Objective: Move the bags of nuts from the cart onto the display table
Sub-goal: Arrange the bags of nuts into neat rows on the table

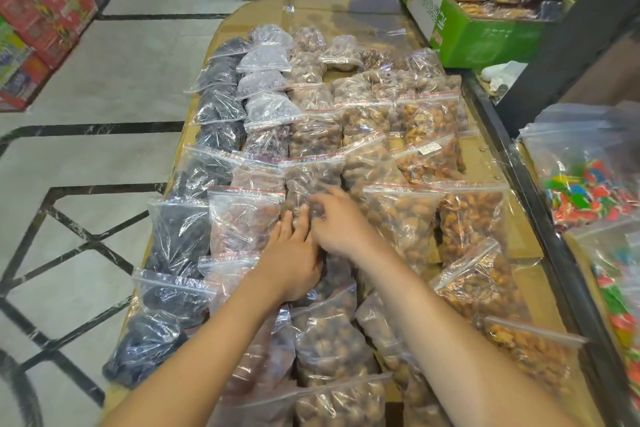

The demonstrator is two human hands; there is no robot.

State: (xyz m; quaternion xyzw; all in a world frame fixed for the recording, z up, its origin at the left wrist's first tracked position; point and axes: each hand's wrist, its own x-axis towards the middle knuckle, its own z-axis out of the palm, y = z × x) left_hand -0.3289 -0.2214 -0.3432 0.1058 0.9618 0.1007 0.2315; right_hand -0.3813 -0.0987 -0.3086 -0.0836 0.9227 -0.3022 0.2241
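Head view: both hands sit on the same clear zip bag of brown nuts (311, 184), in the middle column of the cardboard-covered display table (485, 163).

Left hand (294, 253): palm down, fingers (285, 222) straight and slightly spread, tips pressing the near end of that bag. Not curled around anything, just flat contact.

Right hand (337, 218): fingers (322, 199) bent and loosely bunched on the bag's top, touching the left hand's fingertips. Cannot tell whether it actually pinches the plastic; motion blur hides the tips.

Relative to that bag:
- left of it, a bag of reddish-brown nuts (242, 218), then a column of dark fruit bags (180, 236) at the table's floor-side edge
- right of it, bags of pale nuts (398, 215), then orange-glazed nut bags (474, 215)
- beyond it, more rows of bagged nuts (315, 135) running to the far end
- far right and beyond, a green box (485, 42) of stacked flat cakes
- right, past the black rail, bags of coloured candy (588, 191)

The cart isn't visible.
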